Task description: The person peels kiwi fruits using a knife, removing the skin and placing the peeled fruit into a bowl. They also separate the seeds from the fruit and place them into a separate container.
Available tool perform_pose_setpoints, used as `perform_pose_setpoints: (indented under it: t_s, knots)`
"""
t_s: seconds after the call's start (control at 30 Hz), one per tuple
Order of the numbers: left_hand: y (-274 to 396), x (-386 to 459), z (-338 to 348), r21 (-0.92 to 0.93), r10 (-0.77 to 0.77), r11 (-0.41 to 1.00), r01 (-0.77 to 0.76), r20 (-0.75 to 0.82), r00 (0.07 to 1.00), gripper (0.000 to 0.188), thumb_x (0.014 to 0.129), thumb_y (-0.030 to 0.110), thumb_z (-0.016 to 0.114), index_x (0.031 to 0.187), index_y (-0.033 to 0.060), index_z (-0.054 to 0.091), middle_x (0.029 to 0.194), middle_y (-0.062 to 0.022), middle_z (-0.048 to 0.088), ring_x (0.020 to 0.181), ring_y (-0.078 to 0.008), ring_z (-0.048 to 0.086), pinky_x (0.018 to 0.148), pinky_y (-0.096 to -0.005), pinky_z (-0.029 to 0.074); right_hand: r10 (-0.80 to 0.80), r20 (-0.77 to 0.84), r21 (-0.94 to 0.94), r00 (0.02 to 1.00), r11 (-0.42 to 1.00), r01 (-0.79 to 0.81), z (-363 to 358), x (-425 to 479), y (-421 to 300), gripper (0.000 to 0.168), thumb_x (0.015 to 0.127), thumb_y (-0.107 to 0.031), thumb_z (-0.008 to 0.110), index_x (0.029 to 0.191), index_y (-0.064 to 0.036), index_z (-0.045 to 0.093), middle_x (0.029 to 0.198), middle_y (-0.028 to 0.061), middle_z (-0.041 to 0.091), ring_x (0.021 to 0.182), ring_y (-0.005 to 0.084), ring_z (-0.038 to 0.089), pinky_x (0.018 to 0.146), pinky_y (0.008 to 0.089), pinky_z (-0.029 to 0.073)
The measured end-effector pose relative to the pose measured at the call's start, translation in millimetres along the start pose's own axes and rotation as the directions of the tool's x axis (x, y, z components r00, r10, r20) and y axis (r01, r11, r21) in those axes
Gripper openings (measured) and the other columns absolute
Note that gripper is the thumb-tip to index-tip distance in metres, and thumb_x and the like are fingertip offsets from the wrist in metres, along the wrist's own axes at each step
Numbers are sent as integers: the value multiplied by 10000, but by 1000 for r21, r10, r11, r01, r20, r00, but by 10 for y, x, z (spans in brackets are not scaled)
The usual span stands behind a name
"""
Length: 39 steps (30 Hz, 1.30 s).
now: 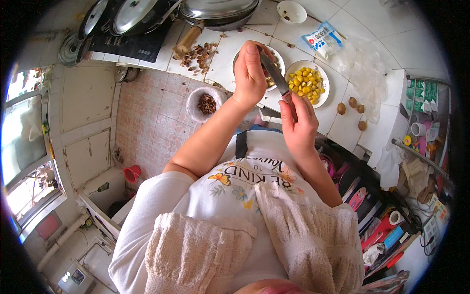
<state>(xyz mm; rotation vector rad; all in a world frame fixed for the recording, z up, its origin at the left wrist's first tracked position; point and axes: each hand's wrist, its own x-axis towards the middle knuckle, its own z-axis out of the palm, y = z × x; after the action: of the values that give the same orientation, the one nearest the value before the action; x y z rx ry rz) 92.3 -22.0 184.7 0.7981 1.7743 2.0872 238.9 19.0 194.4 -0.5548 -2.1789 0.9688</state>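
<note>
My right hand [302, 121] is closed around the reddish handle of a kitchen knife [275, 75], whose broad metal blade points up and left to my other hand. My left hand [251, 73] is raised over a white plate [281, 60], its fingers curled around something dark at the blade that is mostly hidden, perhaps a chestnut. The plate below holds pieces, partly covered by the hand. Right beside it, another white plate [326, 99] carries many peeled yellow chestnuts [304, 81]. Brown shell pieces [200, 57] lie scattered on the tiled counter to the left.
A lined bin [192, 110] with shells stands on the floor. Lidded pans [218, 11] and a wooden-handled tool [189, 40] are at the back left. A white bowl [292, 13], a blue-and-white packet [325, 38], clear plastic bags [358, 70] and several brown kiwifruit [341, 108] occupy the counter.
</note>
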Motion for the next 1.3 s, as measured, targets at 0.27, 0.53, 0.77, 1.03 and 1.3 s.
perform_pose_setpoints:
  t_s: [0.27,0.53,0.77,1.03,1.3]
  knots:
    - [-4,-26,19,7,-36,999,36,44,998,432,994,413,268,896,47,477,662,-15,498,506,-53,408,442,-185,323,133,-52,56,990,990,-130,43,-105,72,169,876,-106,589,982,25,581,803,144,610,679,280,601,604,336,481]
    - [-202,-119,-18,62,-97,994,86,187,978,420,997,372,299,801,37,459,625,-19,453,537,-83,416,486,-228,355,481,147,341,864,796,-501,97,-176,189,249,950,-197,496,972,22,612,768,93,633,669,160,578,608,295,460]
    - [-231,-244,-114,-4,-415,902,432,267,870,420,990,406,317,809,48,443,626,-4,445,514,-68,379,464,-224,341,508,189,249,840,803,-542,119,-154,178,308,959,-259,481,987,13,622,675,-26,485,629,62,426,581,208,380]
    - [-312,-367,-373,-367,-582,648,667,326,745,336,971,403,394,876,81,422,698,-14,395,605,-105,337,539,-237,321,513,272,236,814,785,-574,235,-146,127,319,945,-281,508,914,14,626,602,27,535,502,77,438,483,246,381]
    - [-338,-427,-566,-502,-551,578,644,342,761,349,976,380,367,1002,48,474,729,-17,398,634,-110,356,563,-240,334,425,280,214,861,847,-487,400,-173,114,305,943,-275,511,916,0,639,598,-5,518,501,60,409,476,227,355]
